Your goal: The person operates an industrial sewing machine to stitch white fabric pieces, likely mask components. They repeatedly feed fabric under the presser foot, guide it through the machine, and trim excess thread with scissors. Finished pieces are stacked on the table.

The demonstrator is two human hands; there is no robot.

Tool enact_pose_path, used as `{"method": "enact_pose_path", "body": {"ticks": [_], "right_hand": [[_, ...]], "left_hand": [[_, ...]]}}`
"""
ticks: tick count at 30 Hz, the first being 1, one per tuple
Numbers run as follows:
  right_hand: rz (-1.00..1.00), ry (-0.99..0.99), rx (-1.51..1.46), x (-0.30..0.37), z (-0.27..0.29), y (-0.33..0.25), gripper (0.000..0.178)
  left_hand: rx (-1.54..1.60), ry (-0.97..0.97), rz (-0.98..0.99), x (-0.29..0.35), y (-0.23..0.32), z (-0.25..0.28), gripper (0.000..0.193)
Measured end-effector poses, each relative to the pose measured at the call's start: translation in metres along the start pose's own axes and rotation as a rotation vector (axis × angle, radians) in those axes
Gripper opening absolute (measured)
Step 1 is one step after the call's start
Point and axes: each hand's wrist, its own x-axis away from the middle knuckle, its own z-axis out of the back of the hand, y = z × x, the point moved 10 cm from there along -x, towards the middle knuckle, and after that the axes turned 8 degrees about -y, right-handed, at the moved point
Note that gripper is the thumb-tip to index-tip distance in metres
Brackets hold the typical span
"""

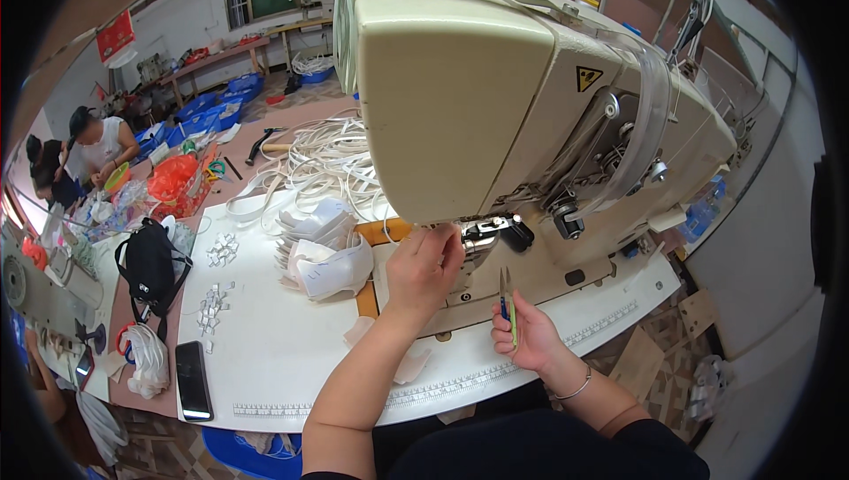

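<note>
A large cream sewing machine (455,100) fills the centre. Beneath its head, beside the needle area, my left hand (426,270) is raised with its fingers pinched together; whatever they hold is too small or hidden to see. My right hand (535,339) is closed around a pair of thread snips (506,299) with blue and green handles, blades pointing up, over the front of the machine bed. Left of the left hand, a stack of white cup-shaped fabric pieces (332,263) sits on the white table (265,339). Loose pale pieces (411,365) lie near my left forearm.
White straps (327,148) lie tangled behind the stack. Small white clips or tabs (212,308), a phone (194,381) and a black bag (150,268) are at the left. A ruler strip (460,384) follows the front edge. Two people (106,144) sit further back.
</note>
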Motion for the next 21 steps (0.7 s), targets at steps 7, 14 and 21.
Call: {"method": "enact_pose_path", "body": {"ticks": [7,14,21], "right_hand": [[0.001,0.008,-0.003,-0.0004,0.0009,-0.0022,0.039],[-0.003,0.003,-0.002,-0.0002,-0.0003,-0.0004,0.039],[0.022,0.027,0.028,0.0006,0.0020,-0.0054,0.041]], "left_hand": [[-0.021,-0.008,-0.008,-0.0015,0.0027,0.0004,0.018],[-0.019,0.014,-0.004,-0.0004,0.0020,0.0011,0.018],[-0.049,-0.006,-0.001,-0.0008,0.0025,-0.0011,0.018]]}}
